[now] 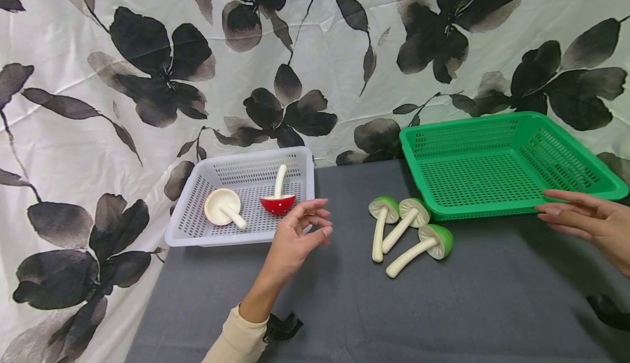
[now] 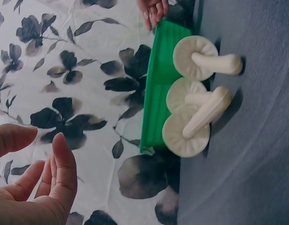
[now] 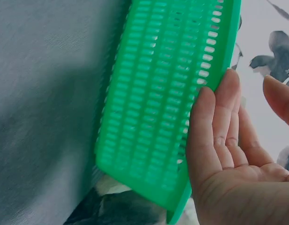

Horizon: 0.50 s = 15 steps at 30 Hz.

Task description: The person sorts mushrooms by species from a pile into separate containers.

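My left hand [image 1: 294,236] hovers by the right front corner of the white basket [image 1: 211,240], fingers loosely bent with nothing between them. Inside that basket lie a mushroom with a pale underside [image 1: 222,208] and a red mushroom with white dots [image 1: 278,204], its stem pointing up. Three green-capped toy mushrooms [image 1: 406,220] lie together on the cloth, to the right of this hand; the left wrist view shows their pale undersides [image 2: 193,133]. Near the front right of the green basket [image 1: 472,210], my right hand [image 1: 590,222] holds nothing, its fingers extended; whether it touches the rim I cannot tell.
A dark grey cloth [image 1: 344,308] covers the table. Behind the baskets hangs a white curtain [image 1: 354,68] with black flowers. A dark strap [image 1: 284,327] shows beside the left wrist, another dark piece [image 1: 609,311] below the right hand.
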Each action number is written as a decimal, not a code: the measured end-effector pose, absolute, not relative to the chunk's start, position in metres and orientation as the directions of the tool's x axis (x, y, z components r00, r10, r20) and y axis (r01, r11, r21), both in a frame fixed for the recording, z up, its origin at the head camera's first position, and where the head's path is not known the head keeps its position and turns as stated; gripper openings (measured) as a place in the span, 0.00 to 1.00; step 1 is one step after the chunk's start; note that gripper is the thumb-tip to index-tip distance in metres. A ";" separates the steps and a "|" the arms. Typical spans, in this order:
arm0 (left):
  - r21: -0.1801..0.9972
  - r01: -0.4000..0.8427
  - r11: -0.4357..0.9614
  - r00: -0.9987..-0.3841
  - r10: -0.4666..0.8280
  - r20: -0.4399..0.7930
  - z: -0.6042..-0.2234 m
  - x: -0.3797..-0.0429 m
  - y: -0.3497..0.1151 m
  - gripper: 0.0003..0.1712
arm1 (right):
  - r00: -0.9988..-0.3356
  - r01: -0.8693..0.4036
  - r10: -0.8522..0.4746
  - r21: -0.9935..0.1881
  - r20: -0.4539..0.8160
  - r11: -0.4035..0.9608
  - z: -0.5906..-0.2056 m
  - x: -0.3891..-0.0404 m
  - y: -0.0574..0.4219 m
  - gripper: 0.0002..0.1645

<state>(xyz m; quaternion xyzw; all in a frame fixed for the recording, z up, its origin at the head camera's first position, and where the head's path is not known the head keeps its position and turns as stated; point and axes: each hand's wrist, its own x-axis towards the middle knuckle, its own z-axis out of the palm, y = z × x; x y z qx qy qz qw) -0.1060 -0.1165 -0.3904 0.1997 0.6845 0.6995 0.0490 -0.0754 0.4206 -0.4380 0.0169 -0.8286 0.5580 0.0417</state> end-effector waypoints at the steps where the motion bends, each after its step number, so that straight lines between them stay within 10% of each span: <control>1: 0.978 0.202 -0.055 -0.913 0.350 0.209 -0.391 -0.106 -0.114 0.28 | -0.995 -0.080 0.020 -0.927 0.094 0.367 -0.441 -0.075 0.424 0.31; 15: 0.984 0.177 -0.004 -0.897 0.410 0.163 -0.407 -0.109 -0.094 0.26 | -0.970 -0.205 0.147 -0.976 0.192 -0.077 -0.498 -0.083 0.480 0.37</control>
